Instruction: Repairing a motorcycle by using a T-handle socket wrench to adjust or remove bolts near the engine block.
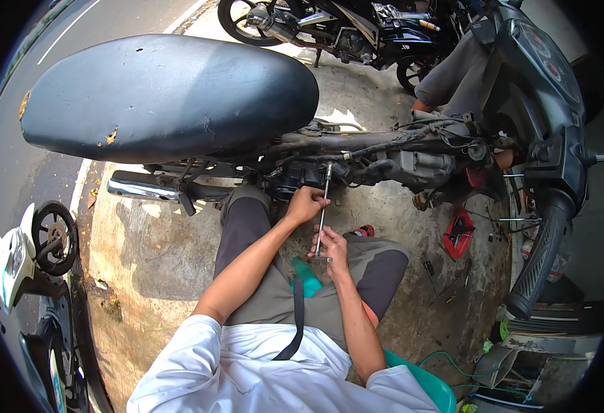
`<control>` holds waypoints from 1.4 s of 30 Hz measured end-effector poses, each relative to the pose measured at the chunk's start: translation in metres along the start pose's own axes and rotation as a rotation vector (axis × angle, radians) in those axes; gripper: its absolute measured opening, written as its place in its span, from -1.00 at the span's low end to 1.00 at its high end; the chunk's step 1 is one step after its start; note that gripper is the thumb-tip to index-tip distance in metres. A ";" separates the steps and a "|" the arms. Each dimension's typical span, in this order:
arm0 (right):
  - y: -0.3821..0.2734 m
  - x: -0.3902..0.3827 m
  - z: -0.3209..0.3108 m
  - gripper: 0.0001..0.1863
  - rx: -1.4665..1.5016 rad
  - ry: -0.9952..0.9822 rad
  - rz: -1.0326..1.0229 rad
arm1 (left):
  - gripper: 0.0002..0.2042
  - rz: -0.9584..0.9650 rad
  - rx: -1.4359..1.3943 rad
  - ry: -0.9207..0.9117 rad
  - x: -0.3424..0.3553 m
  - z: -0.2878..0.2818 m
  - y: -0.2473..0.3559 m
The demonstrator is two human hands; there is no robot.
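L hand point(305, 206), R hand point(331, 249) tight on rod point(324, 219), in gap btwn knees point(393, 260), by engine point(296, 177) edge

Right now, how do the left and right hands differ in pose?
The left hand sits higher in the picture, partway along the metal tool; the right hand sits lower, near the tool's bottom end. The left forearm slants up rightward, the right forearm up leftward. Both hands grip the tool.

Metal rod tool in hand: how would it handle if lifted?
The metal rod tool is probably stiff: it looks straight. It may be slippery, looking smooth and shiny, and is likely fairly light, since it is thin.
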State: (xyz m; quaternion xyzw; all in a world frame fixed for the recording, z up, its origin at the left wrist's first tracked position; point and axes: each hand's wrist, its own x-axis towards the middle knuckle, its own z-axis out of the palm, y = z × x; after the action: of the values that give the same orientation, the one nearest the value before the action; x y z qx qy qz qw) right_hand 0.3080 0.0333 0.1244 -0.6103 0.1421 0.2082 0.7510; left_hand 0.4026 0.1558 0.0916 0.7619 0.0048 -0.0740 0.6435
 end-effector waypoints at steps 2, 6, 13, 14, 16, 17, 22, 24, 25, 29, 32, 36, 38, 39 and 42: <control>0.000 0.001 0.002 -0.69 0.008 0.000 0.001 | -0.69 -0.040 -0.019 0.008 0.000 0.000 0.000; 0.001 -0.001 0.004 -0.68 0.044 -0.004 0.006 | -0.70 -0.030 -0.009 0.044 -0.001 0.001 -0.001; -0.001 0.000 0.003 -0.69 0.074 0.013 -0.001 | -0.68 -0.038 -0.039 0.010 0.000 0.001 0.002; -0.002 0.000 0.003 -0.69 0.078 0.013 -0.002 | -0.69 -0.025 -0.047 0.000 0.001 0.000 0.000; -0.004 -0.001 0.003 -0.69 0.082 0.011 -0.003 | -0.68 -0.020 -0.089 -0.003 0.003 0.001 -0.002; -0.007 -0.001 0.003 -0.69 0.124 -0.003 0.014 | -0.67 -0.015 -0.131 -0.005 0.005 0.000 -0.004; -0.020 0.001 0.001 -0.72 0.334 -0.094 0.083 | -0.68 -0.115 -0.329 -0.112 0.005 -0.006 0.004; -0.025 0.005 -0.005 -0.74 0.389 -0.170 0.128 | -0.70 -0.182 -0.395 -0.167 -0.001 -0.013 0.018; -0.029 0.006 -0.008 -0.74 0.390 -0.168 0.125 | -0.68 -0.274 -0.437 -0.271 -0.006 -0.017 0.023; -0.047 0.016 -0.017 -0.74 0.155 -0.243 0.234 | -0.71 -0.292 -0.486 -0.355 -0.016 -0.024 0.021; -0.054 0.015 -0.024 -0.70 0.118 -0.344 0.261 | -0.76 -0.307 -0.490 -0.338 -0.015 -0.023 0.023; -0.051 0.012 -0.025 -0.65 0.173 -0.374 0.229 | -0.79 -0.293 -0.498 -0.333 -0.015 -0.020 0.023; -0.049 0.013 -0.025 -0.64 0.172 -0.363 0.216 | -0.79 -0.291 -0.527 -0.329 -0.014 -0.020 0.019; -0.048 0.016 -0.026 -0.66 0.173 -0.381 0.218 | -0.79 -0.284 -0.558 -0.329 -0.013 -0.019 0.018; -0.041 0.020 -0.031 -0.69 0.172 -0.388 0.221 | -0.80 -0.300 -0.563 -0.317 -0.012 -0.018 0.018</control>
State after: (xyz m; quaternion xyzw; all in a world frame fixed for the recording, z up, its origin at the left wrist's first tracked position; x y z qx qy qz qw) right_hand 0.3463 -0.0009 0.1436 -0.4734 0.0780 0.3897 0.7861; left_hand 0.3943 0.1715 0.1139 0.5247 0.0370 -0.2807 0.8029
